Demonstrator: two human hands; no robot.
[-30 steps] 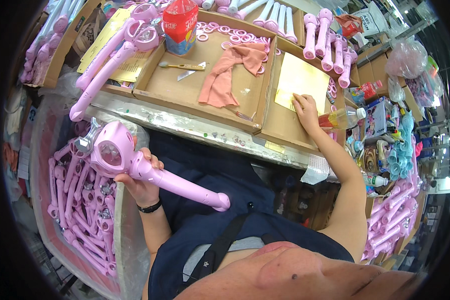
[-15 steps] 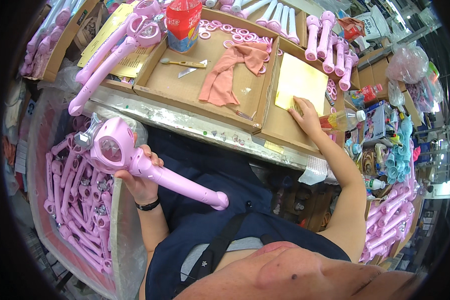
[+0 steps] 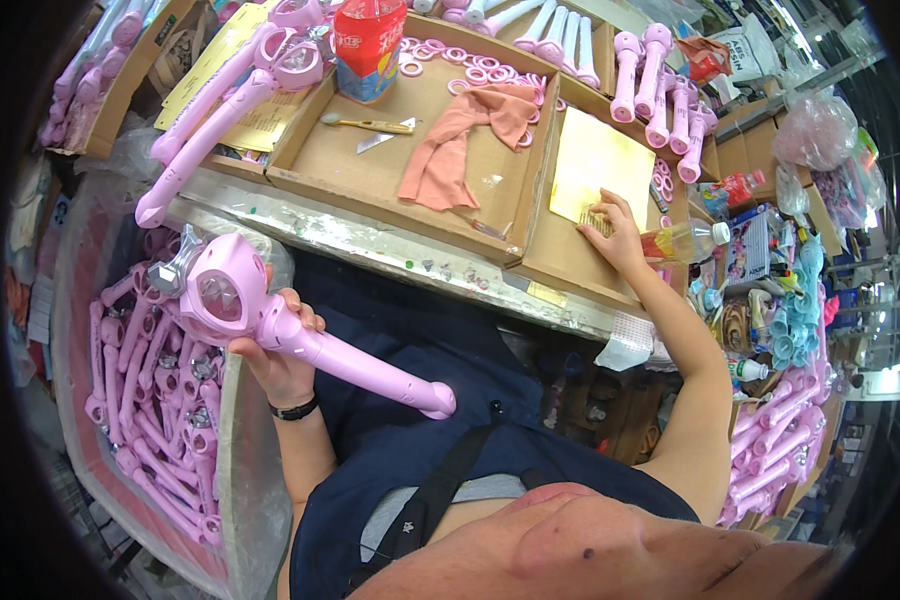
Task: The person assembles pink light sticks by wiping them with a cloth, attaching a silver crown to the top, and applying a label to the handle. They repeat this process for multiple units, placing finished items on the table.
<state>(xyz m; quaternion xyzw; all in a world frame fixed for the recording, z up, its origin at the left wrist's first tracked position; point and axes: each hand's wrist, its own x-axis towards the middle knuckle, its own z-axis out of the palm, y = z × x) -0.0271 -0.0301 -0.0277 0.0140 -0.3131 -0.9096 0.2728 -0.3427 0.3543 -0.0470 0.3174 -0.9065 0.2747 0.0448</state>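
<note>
My left hand [image 3: 282,352] is closed around the neck of a pink toy wand [image 3: 355,372]. The wand's wide head has round openings and a clear inner part, and a silvery gem-like piece [image 3: 175,272] sticks out at its far left. Its handle slants down to the right across my lap. Over at the right, my right hand [image 3: 618,238] rests at the lower edge of a yellow sheet [image 3: 600,165]. Its thumb and fingers are bent but apart, with small dark marks of the sheet between them. Whether a fingertip has lifted anything is too small to tell.
A lined bin of pink wands [image 3: 160,400] stands left. The cardboard tray [image 3: 370,180] holds an orange cloth [image 3: 460,150], a brush [image 3: 370,126] and a blade. A red-labelled bottle [image 3: 368,50], pink rings [image 3: 485,72] and two wands [image 3: 210,120] are behind. A clear bottle [image 3: 685,242] lies beside my right wrist.
My right hand's fingers have shifted slightly right and bent more at the sheet's lower edge. The left hand and the wand have hardly moved.
</note>
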